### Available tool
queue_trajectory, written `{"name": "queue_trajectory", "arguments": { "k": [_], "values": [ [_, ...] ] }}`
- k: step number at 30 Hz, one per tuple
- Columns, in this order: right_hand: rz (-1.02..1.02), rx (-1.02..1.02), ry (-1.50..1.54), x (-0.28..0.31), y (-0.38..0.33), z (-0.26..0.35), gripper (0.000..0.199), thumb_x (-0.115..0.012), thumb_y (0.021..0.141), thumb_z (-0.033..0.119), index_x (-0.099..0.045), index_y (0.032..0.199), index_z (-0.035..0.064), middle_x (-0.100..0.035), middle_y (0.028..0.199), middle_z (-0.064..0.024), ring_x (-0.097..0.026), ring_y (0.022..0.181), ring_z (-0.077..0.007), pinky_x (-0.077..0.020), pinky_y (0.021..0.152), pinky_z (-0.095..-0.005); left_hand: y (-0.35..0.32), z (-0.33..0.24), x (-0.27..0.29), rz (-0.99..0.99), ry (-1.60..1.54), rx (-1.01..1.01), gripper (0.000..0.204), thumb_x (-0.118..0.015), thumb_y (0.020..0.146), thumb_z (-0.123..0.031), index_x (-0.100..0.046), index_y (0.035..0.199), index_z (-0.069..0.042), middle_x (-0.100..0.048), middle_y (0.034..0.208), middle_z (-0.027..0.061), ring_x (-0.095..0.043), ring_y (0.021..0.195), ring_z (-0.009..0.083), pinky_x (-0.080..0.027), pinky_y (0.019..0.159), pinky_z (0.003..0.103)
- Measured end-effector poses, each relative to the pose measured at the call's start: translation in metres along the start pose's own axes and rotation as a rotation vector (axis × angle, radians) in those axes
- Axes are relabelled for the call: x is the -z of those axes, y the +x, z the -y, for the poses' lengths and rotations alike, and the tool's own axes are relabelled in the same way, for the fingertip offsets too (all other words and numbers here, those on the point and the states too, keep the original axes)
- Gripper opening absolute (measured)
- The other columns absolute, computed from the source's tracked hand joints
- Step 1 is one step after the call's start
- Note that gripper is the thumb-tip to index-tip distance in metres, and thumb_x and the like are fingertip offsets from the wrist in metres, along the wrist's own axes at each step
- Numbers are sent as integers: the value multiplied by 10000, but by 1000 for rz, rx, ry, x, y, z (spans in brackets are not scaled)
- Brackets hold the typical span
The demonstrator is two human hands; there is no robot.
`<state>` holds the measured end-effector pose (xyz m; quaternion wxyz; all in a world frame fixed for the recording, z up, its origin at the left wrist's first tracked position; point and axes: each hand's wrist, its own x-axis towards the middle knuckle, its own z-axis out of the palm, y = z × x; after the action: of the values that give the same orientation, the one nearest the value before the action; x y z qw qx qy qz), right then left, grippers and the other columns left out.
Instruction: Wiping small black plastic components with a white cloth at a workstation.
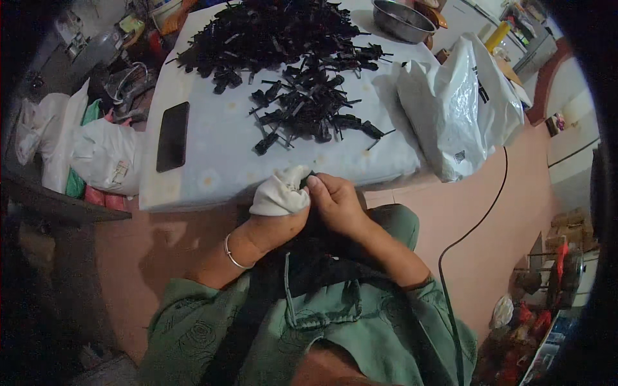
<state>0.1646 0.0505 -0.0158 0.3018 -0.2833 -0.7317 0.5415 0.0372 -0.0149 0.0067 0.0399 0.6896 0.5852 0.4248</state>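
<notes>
By the table (212,141), right hand (338,203) pinches a dark piece (311,174), long axis hidden; left hand (280,204), grip unclear.

The white-covered table (222,145) bears heaped black parts (277,42), a phone (173,136) and metal bowl (412,31).

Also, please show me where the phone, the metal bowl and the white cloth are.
Phone (173,136), head view: middle of its dark upper side.
Metal bowl (405,29), head view: its side wall.
White cloth (279,196), head view: middle of its folded surface.
</notes>
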Motion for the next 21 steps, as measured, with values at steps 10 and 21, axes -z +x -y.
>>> {"name": "queue_trajectory", "arguments": {
  "k": [10,21],
  "values": [
    [-6,-28,113,-1,2,-16,268,-484,887,200,-523,740,-20,-478,553,-98,-370,512,-128,-369,485,-305,-11,12,-9,-22,-305,212,205,-538,786,-74,-501,978,-11,-560,800,132,-557,697,244,-443,601,316],
    [48,82,-33,23,-2,5,142,-587,823,120,-577,838,-20,-551,676,-44,-476,652,-75,-415,606,-244,-6,13,4,109,-842,696,302,-473,855,-85,-437,1151,-40,-517,723,16,-484,615,65,-411,511,228]
  ]
}}
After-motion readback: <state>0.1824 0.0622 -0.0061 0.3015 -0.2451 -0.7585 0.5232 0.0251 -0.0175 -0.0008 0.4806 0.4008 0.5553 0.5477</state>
